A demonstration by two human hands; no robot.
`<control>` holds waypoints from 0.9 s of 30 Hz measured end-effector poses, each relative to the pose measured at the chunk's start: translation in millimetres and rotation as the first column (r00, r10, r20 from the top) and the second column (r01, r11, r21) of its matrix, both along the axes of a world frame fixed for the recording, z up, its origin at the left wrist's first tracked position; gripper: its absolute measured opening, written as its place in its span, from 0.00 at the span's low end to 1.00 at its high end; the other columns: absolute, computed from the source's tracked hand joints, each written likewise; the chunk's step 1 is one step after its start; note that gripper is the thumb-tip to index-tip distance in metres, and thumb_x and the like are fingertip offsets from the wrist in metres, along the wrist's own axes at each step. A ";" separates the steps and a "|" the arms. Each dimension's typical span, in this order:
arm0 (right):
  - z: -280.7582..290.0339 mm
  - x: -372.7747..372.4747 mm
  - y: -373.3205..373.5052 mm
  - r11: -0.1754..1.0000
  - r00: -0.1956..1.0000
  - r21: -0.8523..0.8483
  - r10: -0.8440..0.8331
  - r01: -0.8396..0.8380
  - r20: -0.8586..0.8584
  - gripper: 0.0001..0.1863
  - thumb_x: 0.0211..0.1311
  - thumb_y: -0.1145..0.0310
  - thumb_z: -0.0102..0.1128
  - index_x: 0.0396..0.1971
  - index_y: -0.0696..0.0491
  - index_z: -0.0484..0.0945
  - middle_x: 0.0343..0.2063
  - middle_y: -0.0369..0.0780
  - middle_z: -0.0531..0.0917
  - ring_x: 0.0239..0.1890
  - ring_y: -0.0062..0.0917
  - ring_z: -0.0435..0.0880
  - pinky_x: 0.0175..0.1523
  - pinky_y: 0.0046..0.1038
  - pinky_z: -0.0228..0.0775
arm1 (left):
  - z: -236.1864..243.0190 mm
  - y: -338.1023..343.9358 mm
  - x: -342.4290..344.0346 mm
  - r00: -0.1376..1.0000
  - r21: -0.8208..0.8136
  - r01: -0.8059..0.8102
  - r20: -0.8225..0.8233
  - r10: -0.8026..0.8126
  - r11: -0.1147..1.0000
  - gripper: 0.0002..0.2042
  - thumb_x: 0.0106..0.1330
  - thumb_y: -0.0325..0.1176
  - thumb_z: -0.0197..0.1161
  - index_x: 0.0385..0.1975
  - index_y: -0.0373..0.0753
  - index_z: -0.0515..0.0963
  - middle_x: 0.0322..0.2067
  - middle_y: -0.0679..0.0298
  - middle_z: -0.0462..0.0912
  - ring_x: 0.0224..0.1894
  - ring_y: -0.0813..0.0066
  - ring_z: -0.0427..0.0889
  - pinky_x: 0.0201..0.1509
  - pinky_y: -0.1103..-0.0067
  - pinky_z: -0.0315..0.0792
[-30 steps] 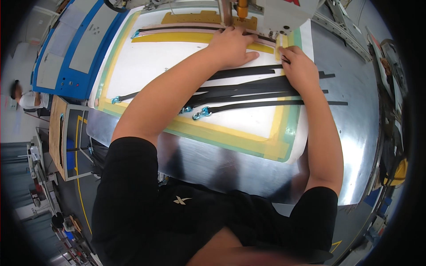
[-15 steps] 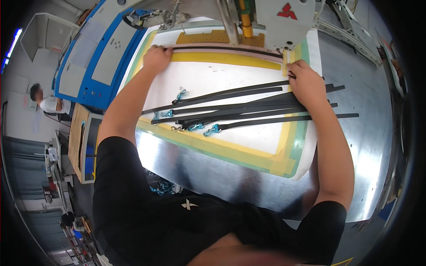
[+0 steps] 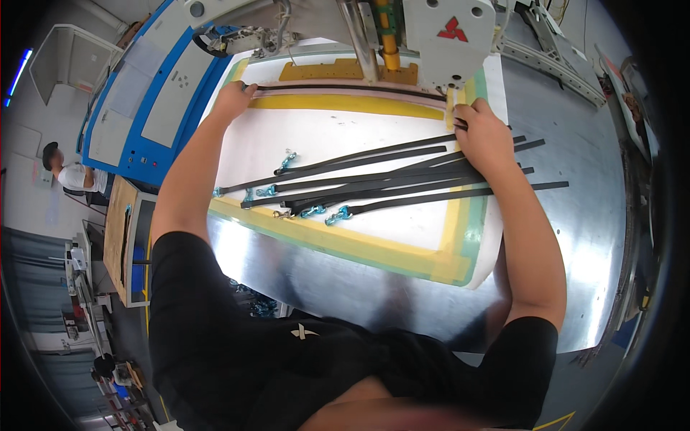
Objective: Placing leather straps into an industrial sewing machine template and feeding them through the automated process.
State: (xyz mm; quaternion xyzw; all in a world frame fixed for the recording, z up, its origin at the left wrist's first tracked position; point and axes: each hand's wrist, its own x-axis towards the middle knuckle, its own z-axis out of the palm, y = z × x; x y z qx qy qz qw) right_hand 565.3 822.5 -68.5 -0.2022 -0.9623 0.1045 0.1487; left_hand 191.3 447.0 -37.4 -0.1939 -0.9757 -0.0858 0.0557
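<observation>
A long black strap (image 3: 345,88) lies stretched along a pale pink strip at the far side of the white work board (image 3: 345,122). My left hand (image 3: 233,102) is closed in a pinch on its left end. Near the strap's right end, beside yellow tape, my right hand (image 3: 484,136) has its fingers curled together; a small dark piece shows at the fingertips, its kind unclear. Below and partly behind my right hand and forearm lie several loose black straps (image 3: 359,181). Blue-wrapped metal clips (image 3: 338,215) sit at their left ends.
A machine head (image 3: 451,43) with a metal column (image 3: 357,36) stands over the board's far edge. Beyond the strip is a yellow-brown plate (image 3: 316,70). The shiny metal table (image 3: 560,237) extends to the right. A blue-and-white cabinet (image 3: 154,108) and a person (image 3: 72,174) are at left.
The whole view has shifted slightly, so the board and machine appear a little to the left. Both hands stay at the two ends of the strap, which still lies along the strip.
</observation>
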 end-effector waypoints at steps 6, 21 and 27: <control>-2.2 3.3 2.4 1.000 0.996 -0.006 -0.016 0.015 -0.088 0.27 0.63 0.58 0.66 0.60 0.51 0.76 0.50 0.45 0.80 0.43 0.43 0.88 0.48 0.41 0.83 | 35.1 -42.6 96.6 0.969 0.787 -0.168 0.242 -0.047 0.594 0.13 0.73 0.38 0.65 0.30 0.35 0.80 0.17 0.74 0.68 0.18 0.86 0.63 0.23 0.82 0.57; 12.8 -5.6 -30.1 0.967 0.954 0.057 0.253 -0.247 -0.162 0.17 0.63 0.74 0.66 0.50 0.53 0.74 0.44 0.48 0.80 0.44 0.49 0.84 0.48 0.44 0.79 | -13.5 -229.7 237.2 0.871 0.827 -0.358 0.463 -0.164 0.434 0.17 0.72 0.34 0.63 0.19 0.41 0.72 0.14 0.72 0.66 0.15 0.83 0.63 0.22 0.81 0.56; 5.3 -33.8 -38.8 0.956 0.953 0.122 0.281 -0.268 -0.116 0.20 0.63 0.75 0.64 0.55 0.53 0.73 0.46 0.49 0.80 0.46 0.51 0.84 0.50 0.46 0.78 | -17.6 -254.9 249.3 0.876 0.865 -0.370 0.447 -0.183 0.341 0.17 0.72 0.33 0.62 0.18 0.41 0.70 0.14 0.72 0.64 0.16 0.83 0.62 0.21 0.80 0.56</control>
